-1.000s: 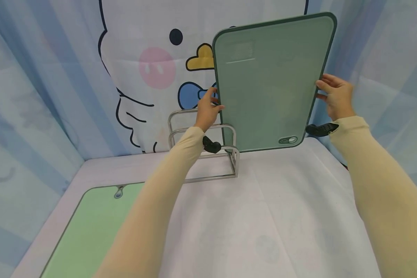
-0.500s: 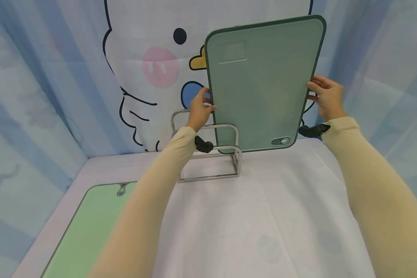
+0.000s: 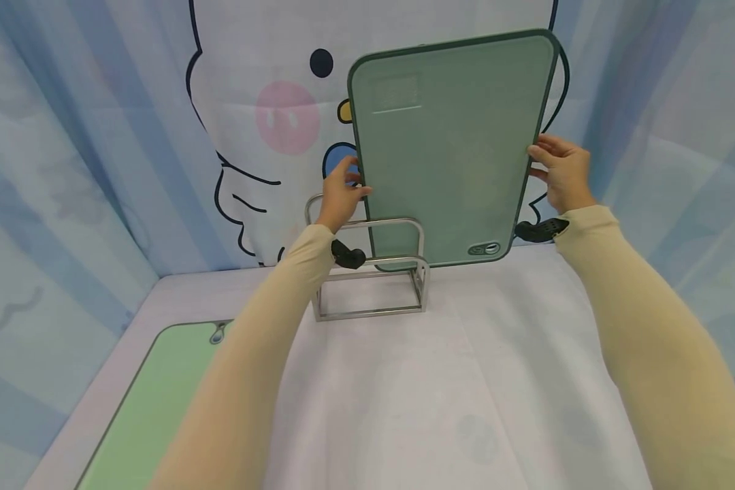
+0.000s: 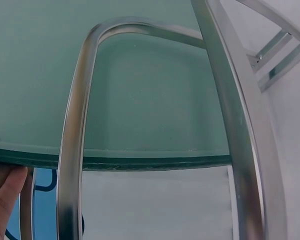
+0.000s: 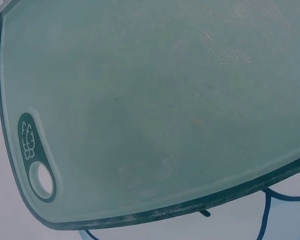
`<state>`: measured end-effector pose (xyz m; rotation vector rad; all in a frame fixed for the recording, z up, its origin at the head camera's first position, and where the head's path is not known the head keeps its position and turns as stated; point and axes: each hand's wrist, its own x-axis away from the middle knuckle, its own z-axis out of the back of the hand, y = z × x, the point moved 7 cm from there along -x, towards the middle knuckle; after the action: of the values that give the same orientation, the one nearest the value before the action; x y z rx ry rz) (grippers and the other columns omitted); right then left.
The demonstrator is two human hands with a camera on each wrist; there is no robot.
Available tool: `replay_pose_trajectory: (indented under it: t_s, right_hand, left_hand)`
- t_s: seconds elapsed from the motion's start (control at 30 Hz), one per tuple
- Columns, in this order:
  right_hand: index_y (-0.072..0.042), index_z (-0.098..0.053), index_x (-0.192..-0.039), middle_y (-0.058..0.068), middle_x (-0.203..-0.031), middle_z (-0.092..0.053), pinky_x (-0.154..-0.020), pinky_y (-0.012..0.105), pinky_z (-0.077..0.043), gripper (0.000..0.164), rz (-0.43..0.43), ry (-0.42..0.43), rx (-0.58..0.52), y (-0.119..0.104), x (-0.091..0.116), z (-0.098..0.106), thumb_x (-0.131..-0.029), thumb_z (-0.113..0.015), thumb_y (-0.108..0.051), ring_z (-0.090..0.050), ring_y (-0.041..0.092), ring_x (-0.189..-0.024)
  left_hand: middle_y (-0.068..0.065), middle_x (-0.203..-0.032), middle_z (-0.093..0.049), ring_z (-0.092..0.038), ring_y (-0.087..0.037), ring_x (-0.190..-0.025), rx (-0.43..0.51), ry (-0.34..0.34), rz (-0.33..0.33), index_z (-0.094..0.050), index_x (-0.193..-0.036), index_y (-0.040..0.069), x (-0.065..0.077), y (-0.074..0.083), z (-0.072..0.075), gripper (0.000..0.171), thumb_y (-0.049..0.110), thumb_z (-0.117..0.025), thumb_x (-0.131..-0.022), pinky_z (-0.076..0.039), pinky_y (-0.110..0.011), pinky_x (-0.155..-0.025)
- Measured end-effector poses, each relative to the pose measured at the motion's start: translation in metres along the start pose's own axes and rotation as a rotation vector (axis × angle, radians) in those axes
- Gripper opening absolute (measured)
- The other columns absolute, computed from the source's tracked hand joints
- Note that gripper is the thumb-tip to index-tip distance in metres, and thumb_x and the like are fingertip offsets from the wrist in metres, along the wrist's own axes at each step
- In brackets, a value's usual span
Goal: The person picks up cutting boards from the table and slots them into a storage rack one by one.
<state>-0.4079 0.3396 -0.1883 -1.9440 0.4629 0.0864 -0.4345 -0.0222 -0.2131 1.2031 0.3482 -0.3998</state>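
A dark-rimmed green cutting board [image 3: 447,156] stands upright, slightly tilted, with its lower left part in a metal rack [image 3: 370,314]. In the left wrist view, the board [image 4: 150,100] lies behind two of the rack's bent bars [image 4: 75,135]. My left hand [image 3: 341,194] grips its left edge between thumb and fingers, above the rack. On the opposite edge my right hand [image 3: 565,173] pinches it, thumb on the near face. The board's hanging hole [image 5: 41,181] sits at its lower right corner. Some fingers are hidden behind the board.
A lighter green board [image 3: 171,381] lies flat on the white-covered table [image 3: 435,395] at the left, partly behind my left sleeve. A printed curtain [image 3: 269,197] hangs right behind the rack, and more curtain [image 3: 680,136] closes off the right side.
Both hands have carried the green cutting board left, so more of it now overlaps the rack. The grip of each hand stays the same. The view has shifted slightly.
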Motion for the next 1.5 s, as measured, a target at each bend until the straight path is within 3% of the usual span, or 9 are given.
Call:
replay_pose_trajectory:
  t_s: [0.3,0.5,1.1,1.5]
  right_hand:
    - [-0.006,-0.075,-0.093,0.0,-0.081,-0.07,-0.058,0.024,-0.054,0.018,0.003,-0.003,0.017,0.007,0.003,-0.009,-0.076,-0.073,-0.001,-0.062,0.013,-0.07]
    - [-0.008,-0.075,-0.095,-0.001,-0.082,-0.069,-0.06,0.023,-0.053,0.019,-0.004,-0.011,0.046,0.015,0.003,-0.013,-0.076,-0.074,-0.004,-0.061,0.012,-0.073]
    - [-0.011,-0.074,-0.098,-0.003,-0.087,-0.068,-0.065,0.022,-0.055,0.02,-0.008,-0.054,0.098,0.029,0.003,-0.035,-0.078,-0.073,-0.009,-0.06,0.012,-0.081]
    - [-0.01,-0.074,-0.095,-0.002,-0.084,-0.07,-0.062,0.023,-0.056,0.017,0.009,-0.093,0.07,0.037,0.004,-0.053,-0.078,-0.073,-0.006,-0.063,0.012,-0.076]
  left_hand:
    - [-0.024,-0.104,-0.064,-0.066,-0.034,-0.093,0.034,0.017,-0.004,-0.053,-0.125,0.005,0.002,-0.004,0.012,0.045,-0.003,-0.067,-0.083,-0.057,-0.032,-0.078]
    - [-0.023,-0.107,-0.063,-0.066,-0.033,-0.095,0.035,0.007,0.03,-0.051,-0.129,0.007,0.004,-0.007,0.021,0.05,-0.003,-0.067,-0.083,-0.057,-0.033,-0.08]
    - [-0.022,-0.114,-0.058,-0.064,-0.034,-0.095,-0.044,0.004,0.077,-0.043,-0.138,0.009,0.008,-0.017,0.047,0.056,0.002,-0.064,-0.087,-0.055,-0.033,-0.085]
    - [-0.023,-0.114,-0.06,-0.065,-0.036,-0.098,-0.027,0.003,0.044,-0.044,-0.135,0.008,0.014,-0.019,0.065,0.054,0.001,-0.065,-0.086,-0.055,-0.036,-0.086]
